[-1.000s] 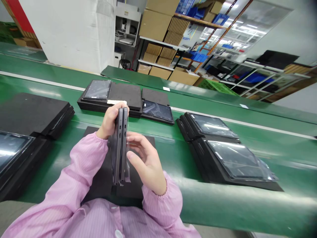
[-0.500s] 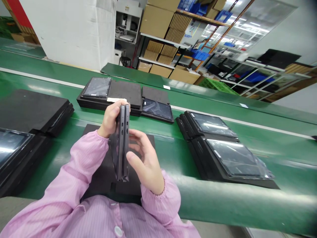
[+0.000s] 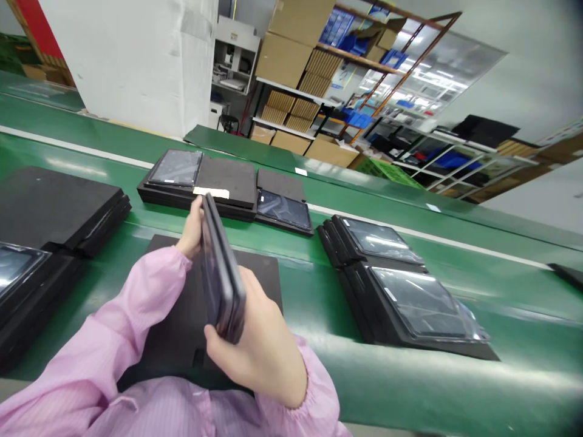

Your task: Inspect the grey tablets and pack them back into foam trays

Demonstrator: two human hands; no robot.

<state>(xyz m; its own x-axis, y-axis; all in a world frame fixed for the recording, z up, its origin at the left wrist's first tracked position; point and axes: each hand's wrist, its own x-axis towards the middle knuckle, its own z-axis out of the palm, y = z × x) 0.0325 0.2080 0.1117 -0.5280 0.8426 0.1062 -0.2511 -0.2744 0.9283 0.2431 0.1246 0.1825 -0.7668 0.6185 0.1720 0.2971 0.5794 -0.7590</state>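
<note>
Two dark tablets (image 3: 221, 267) stand on edge, pressed face to face, between my hands above a black foam pad (image 3: 170, 315). My left hand (image 3: 192, 229) holds their far end; most of its fingers are hidden behind the tablets. Round the near end, my right hand (image 3: 257, 340) is closed, its thumb on the near lower corner and its other fingers out of sight on the right side. Both tablets tilt with their near end closer to me.
Beyond my hands, black foam trays (image 3: 230, 176) carry a tablet (image 3: 177, 167) and another tablet (image 3: 285, 209). At right lie a wrapped tablet (image 3: 423, 303) and a tablet (image 3: 380, 238) on foam. More foam (image 3: 59, 200) is stacked left. Everything rests on a green conveyor belt (image 3: 314, 285).
My right hand has gone from open fingers beside the tablets to a grip on their near end. The tablets have turned from showing their port edges to a slanted view.
</note>
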